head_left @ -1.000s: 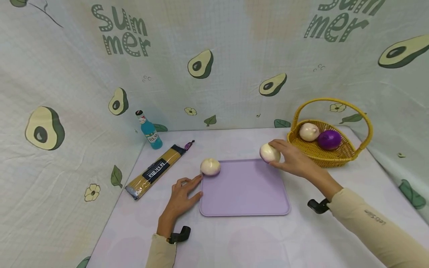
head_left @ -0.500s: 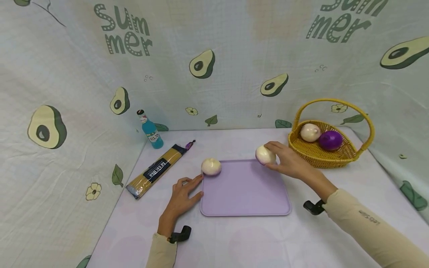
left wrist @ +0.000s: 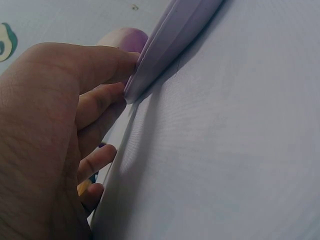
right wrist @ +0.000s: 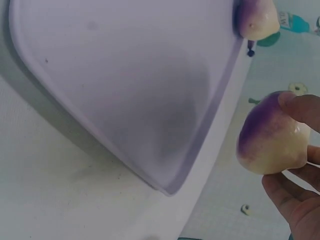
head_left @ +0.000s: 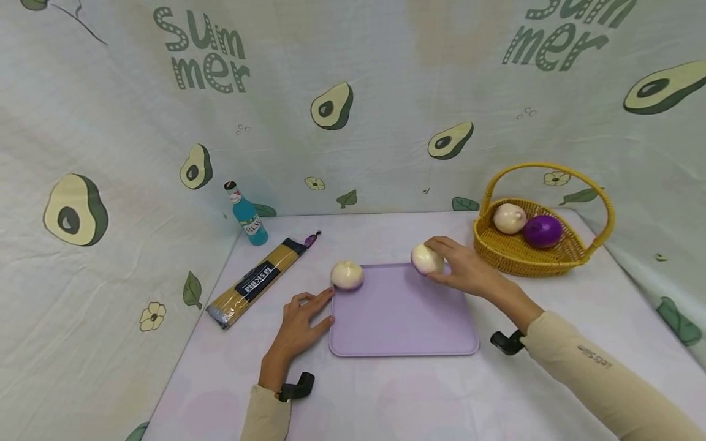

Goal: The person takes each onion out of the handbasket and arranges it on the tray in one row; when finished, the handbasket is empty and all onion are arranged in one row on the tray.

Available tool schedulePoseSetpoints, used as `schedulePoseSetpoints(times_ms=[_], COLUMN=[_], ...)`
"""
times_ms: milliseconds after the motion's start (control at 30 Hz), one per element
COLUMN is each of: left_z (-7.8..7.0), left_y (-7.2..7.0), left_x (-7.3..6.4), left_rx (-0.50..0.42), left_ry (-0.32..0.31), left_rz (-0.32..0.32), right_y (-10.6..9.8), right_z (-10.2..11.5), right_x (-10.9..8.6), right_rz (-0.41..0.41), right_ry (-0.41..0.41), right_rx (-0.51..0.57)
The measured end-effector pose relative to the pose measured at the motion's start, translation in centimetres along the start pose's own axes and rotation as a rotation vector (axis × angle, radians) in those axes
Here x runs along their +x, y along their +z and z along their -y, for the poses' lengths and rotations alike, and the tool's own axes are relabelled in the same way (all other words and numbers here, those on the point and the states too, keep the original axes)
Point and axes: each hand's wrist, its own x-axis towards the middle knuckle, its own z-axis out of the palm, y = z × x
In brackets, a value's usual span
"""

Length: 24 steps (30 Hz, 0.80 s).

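Note:
In the head view my right hand (head_left: 460, 267) pinches a cream-and-purple turnip (head_left: 426, 260) over the far edge of the lilac tray (head_left: 405, 318). The right wrist view shows the thumb on the purple side of this turnip (right wrist: 272, 135) and fingers on its pale side; it hangs clear of the tray, whose floor bears a shadow. A second turnip (head_left: 347, 275) sits in the tray's far left corner. My left hand (head_left: 302, 324) lies beside the tray with relaxed fingers, index fingertip and thumb touching its left rim (left wrist: 145, 65).
A yellow wicker basket (head_left: 529, 263) at the back right holds a white onion-like vegetable (head_left: 510, 218) and a purple onion (head_left: 543, 231). On the left stand a blue bottle (head_left: 250, 220) and a spaghetti pack (head_left: 256, 283), with a small purple-wrapped candy (head_left: 311, 239) by its end.
My right hand has carried the turnip leftward, away from the basket and along the tray's far edge. The left hand and the tray have stayed in place.

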Motion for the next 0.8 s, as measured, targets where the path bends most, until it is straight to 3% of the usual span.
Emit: schedulePoseSetpoints(times_ms=[333,800], left_z=[0.1,0.3], left_y=[0.1,0.1], left_x=[0.0,0.0], left_rx=[-0.009,-0.014], left_ry=[0.014,0.02], left_rz=[-0.027,-0.012], right_y=[1.0,2.3], right_z=[0.9,1.5], right_x=[0.6,1.4], right_rz=[0.0,0.014], right_ry=[-0.051,-0.1], right_rx=[0.054,0.068])
